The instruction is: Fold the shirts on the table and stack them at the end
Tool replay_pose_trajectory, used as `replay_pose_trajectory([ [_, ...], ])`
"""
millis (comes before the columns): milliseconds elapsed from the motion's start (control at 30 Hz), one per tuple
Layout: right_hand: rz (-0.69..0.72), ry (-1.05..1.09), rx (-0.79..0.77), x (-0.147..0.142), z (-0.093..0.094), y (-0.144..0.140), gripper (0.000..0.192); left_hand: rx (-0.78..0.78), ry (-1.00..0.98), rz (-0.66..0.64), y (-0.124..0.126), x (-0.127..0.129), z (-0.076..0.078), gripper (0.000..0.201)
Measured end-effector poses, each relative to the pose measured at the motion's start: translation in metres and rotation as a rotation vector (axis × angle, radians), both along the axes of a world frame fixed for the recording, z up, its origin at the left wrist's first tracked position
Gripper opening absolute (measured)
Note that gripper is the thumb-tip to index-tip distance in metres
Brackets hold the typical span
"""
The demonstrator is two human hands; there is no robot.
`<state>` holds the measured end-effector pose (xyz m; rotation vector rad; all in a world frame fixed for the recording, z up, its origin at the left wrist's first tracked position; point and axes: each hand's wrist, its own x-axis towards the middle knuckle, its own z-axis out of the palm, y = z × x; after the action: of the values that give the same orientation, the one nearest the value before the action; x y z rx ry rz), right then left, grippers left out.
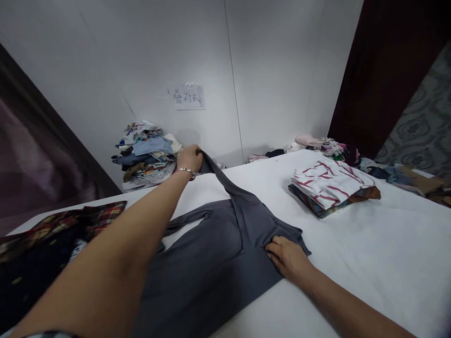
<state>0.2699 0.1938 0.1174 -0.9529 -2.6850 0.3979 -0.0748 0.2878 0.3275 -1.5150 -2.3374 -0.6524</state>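
Note:
A dark grey long-sleeved shirt (218, 234) lies spread on the white table, its lower part running toward me. My left hand (190, 159), wearing a bracelet, is closed round the end of one sleeve. That sleeve (225, 180) is drawn up taut from the shirt body toward the wall. On the right side of the shirt, my right hand (287, 256) has its fingers curled together on the fabric, which bunches and wrinkles beside them. The other sleeve (186, 218) rests on the table at the left, partly hidden behind my left forearm.
Folded shirts (331, 183), the top one white with red stripes, sit on the table (380, 244) at the right. Dark and plaid clothes (70, 230) lie at the left. A tall clothes pile (148, 152) stands by the wall, with more clothes (324, 144) behind the table's right side.

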Motion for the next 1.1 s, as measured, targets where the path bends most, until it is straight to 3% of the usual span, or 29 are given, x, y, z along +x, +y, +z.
replay_pose_trajectory([
  [133, -0.020, 0.014, -0.007, 0.000, 0.006, -0.001, 0.022, 0.166, 0.225, -0.220, -0.066, 0.016, 0.053, 0.029],
  [200, -0.024, 0.020, -0.022, 0.001, 0.010, -0.002, 0.023, 0.175, 0.314, -0.278, -0.113, 0.022, 0.064, 0.032],
  [267, -0.036, 0.013, -0.045, 0.002, 0.013, -0.002, 0.025, 0.181, 0.391, -0.308, -0.166, 0.019, 0.059, 0.037],
  [300, -0.047, 0.005, -0.054, 0.002, 0.013, -0.002, 0.027, 0.208, 0.417, -0.309, -0.194, 0.014, 0.050, 0.036],
  [367, -0.080, -0.007, -0.072, 0.001, 0.014, 0.000, 0.033, 0.237, 0.442, -0.336, -0.249, -0.001, 0.016, 0.031],
  [500, -0.172, -0.035, -0.128, -0.002, 0.016, 0.005, 0.053, 0.026, 0.381, -0.535, -0.347, -0.027, -0.089, 0.021],
  [533, -0.197, -0.044, -0.147, -0.004, 0.018, 0.008, 0.060, -0.039, 0.319, -0.538, -0.365, -0.029, -0.115, 0.024],
  [600, -0.237, -0.057, -0.203, -0.008, 0.026, 0.015, 0.071, -0.002, 0.213, -0.497, -0.392, -0.026, -0.154, 0.022],
  [667, -0.275, -0.092, -0.295, -0.015, 0.035, 0.023, 0.076, 0.079, 0.070, -0.392, -0.403, -0.018, -0.172, 0.018],
  [733, -0.319, -0.144, -0.362, -0.025, 0.045, 0.031, 0.074, 0.140, -0.129, -0.256, -0.402, -0.008, -0.170, 0.016],
  [900, -0.367, -0.144, -0.300, -0.066, 0.054, 0.043, 0.065, 0.178, -0.613, 0.029, -0.370, 0.016, -0.125, 0.024],
  [1100, -0.411, 0.096, -0.328, -0.088, 0.049, 0.050, 0.032, 0.290, -0.712, 0.056, -0.337, 0.014, -0.091, 0.034],
])
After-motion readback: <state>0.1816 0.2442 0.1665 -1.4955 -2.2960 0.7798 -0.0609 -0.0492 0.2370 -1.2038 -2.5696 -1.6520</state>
